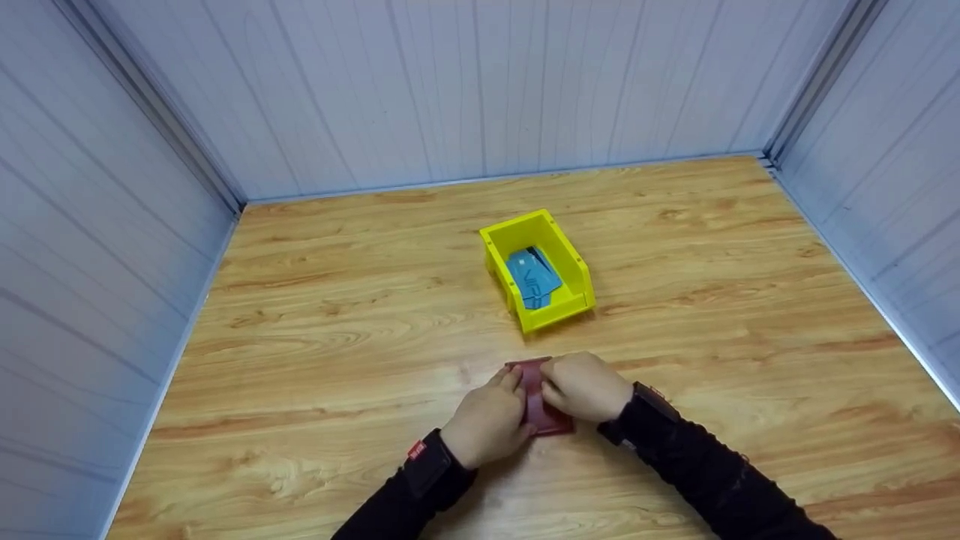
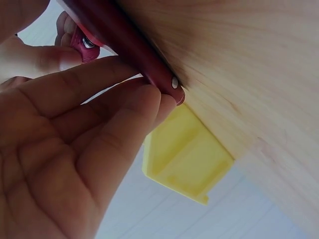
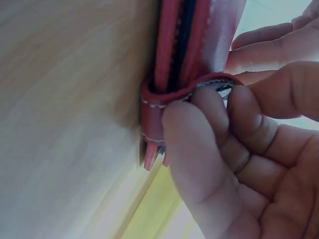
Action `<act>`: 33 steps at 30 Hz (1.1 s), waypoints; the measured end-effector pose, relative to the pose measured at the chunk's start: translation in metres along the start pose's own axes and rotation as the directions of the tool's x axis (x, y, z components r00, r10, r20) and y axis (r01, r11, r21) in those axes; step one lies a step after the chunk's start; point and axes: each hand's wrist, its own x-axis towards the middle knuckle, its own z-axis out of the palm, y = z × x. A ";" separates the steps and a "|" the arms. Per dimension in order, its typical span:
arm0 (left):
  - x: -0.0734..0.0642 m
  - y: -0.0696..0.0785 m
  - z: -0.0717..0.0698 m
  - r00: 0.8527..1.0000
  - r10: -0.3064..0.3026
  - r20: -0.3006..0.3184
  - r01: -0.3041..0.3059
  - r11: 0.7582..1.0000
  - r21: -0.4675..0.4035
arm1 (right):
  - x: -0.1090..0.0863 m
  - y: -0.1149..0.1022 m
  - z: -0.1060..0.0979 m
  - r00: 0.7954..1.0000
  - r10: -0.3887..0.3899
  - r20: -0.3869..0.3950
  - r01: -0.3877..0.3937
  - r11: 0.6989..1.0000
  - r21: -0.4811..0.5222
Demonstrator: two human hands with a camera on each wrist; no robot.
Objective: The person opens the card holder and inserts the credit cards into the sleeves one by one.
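A dark red leather card wallet [image 1: 534, 405] with a white-stitched strap [image 3: 152, 117] lies in front of me on the wooden table. My left hand [image 1: 491, 420] holds the wallet along its left side, fingers at the far corner and thumb near the close edge. Up close in the left wrist view, the fingertips rest against its rounded spine [image 2: 149, 62], near a small metal rivet [image 2: 175, 82]. On the other side, my right hand [image 1: 589, 386] pinches the end of the strap, where a metal snap [image 3: 226, 91] shows between the fingers.
Just beyond the hands stands a yellow bin [image 1: 559, 318] with several blue cards [image 1: 534, 276] inside. Pale panel walls [image 1: 450, 90] enclose the wooden table [image 1: 337, 300] at the back and both sides.
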 end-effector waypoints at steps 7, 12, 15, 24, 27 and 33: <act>-0.001 0.000 -0.001 1.000 0.013 -0.015 -0.012 0.998 0.056 | 0.000 0.003 -0.005 0.999 0.052 0.010 -0.052 0.996 0.069; 0.000 0.000 0.000 1.000 0.001 -0.013 0.000 0.999 0.049 | -0.005 0.011 -0.013 0.983 0.183 0.011 -0.183 0.972 0.147; 0.000 0.000 0.000 1.000 -0.001 -0.010 0.001 0.999 0.039 | -0.011 0.018 -0.017 0.972 0.233 0.039 -0.236 0.960 0.152; 0.000 0.001 -0.002 0.999 -0.020 0.037 0.019 1.000 0.015 | -0.029 0.042 -0.022 0.952 0.288 0.100 -0.301 0.940 0.161; 0.000 0.000 -0.002 0.998 -0.025 0.049 0.025 1.000 0.006 | -0.032 0.045 -0.022 0.944 0.313 0.108 -0.326 0.934 0.147; 0.000 -0.001 -0.002 0.999 -0.023 0.041 0.023 1.000 0.001 | -0.033 0.047 -0.020 0.939 0.320 0.129 -0.335 0.936 0.111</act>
